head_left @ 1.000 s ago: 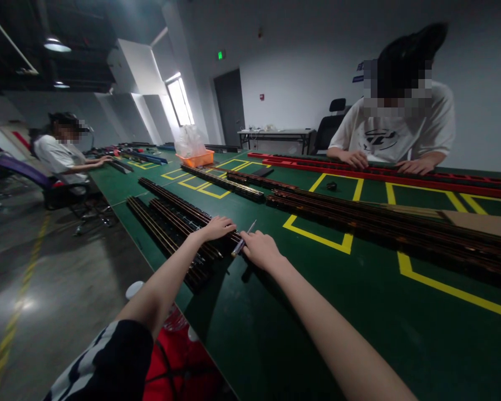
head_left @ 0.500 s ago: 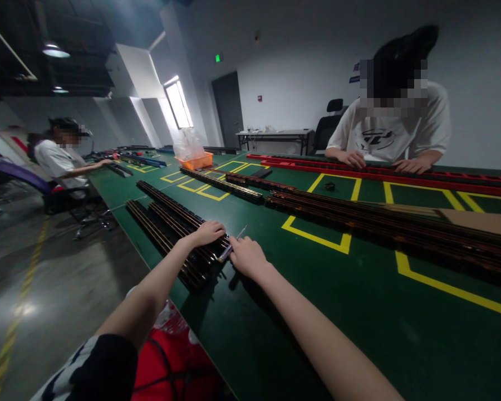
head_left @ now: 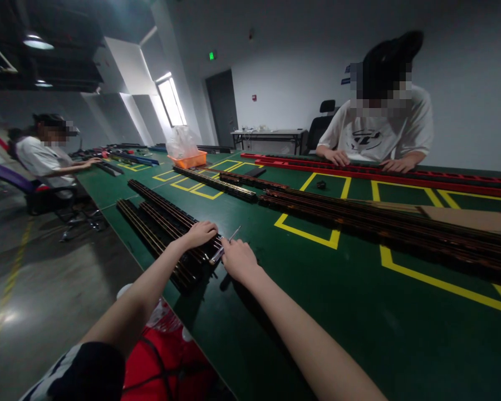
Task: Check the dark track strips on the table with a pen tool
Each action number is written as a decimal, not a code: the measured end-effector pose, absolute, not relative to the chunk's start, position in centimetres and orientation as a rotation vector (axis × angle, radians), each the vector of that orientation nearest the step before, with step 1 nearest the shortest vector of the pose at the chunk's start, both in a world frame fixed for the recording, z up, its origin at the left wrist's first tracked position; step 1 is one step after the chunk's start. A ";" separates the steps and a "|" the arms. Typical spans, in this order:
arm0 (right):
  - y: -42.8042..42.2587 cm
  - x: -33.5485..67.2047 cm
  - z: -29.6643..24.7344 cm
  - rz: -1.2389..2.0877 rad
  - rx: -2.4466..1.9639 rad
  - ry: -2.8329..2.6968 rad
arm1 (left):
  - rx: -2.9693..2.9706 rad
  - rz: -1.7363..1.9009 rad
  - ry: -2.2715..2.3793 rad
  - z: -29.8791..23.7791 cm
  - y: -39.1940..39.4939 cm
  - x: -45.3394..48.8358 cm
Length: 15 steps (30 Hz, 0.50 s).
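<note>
My left hand (head_left: pixel 201 233) rests palm down, fingers bent, on the near end of a bundle of long dark strips (head_left: pixel 162 220) lying on the green table (head_left: pixel 275 312). Just to its right, my right hand (head_left: pixel 237 258) is closed on a thin silvery tool (head_left: pixel 222 249). The tool's lower end sits at the strip ends, between the two hands. Its upper tip points up and away from me.
A longer stack of dark strips (head_left: pixel 379 225) crosses the table at right, over yellow floor-tape boxes (head_left: pixel 313 236). A person in a white shirt (head_left: pixel 376 136) works at red rails (head_left: pixel 359 172) opposite. Another person (head_left: pixel 42 159) sits far left. An orange bin (head_left: pixel 191 159) stands farther back.
Both hands have drifted slightly left and toward me along the strip ends, keeping their grip; the view has shifted a little with them.
</note>
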State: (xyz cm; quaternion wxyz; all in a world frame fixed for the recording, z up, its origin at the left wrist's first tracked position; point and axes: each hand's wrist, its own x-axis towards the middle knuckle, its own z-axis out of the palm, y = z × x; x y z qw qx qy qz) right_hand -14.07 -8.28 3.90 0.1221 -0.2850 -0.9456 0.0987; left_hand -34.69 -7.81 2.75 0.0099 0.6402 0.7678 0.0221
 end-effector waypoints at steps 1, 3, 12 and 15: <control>-8.3 -13.8 4.0 0.301 -0.822 -2.766 | 1.987 0.076 2.401 2.9 -7.7 -34.5; -8.1 -13.0 4.3 0.347 -0.801 -2.786 | 1.962 0.098 2.408 3.4 -7.4 -33.7; -5.5 -6.7 4.9 0.513 -0.998 -2.707 | 2.043 0.403 2.354 7.4 -4.8 -23.1; -4.0 -3.0 4.6 0.399 -1.059 -2.681 | 2.100 0.833 2.389 8.1 -5.6 -17.3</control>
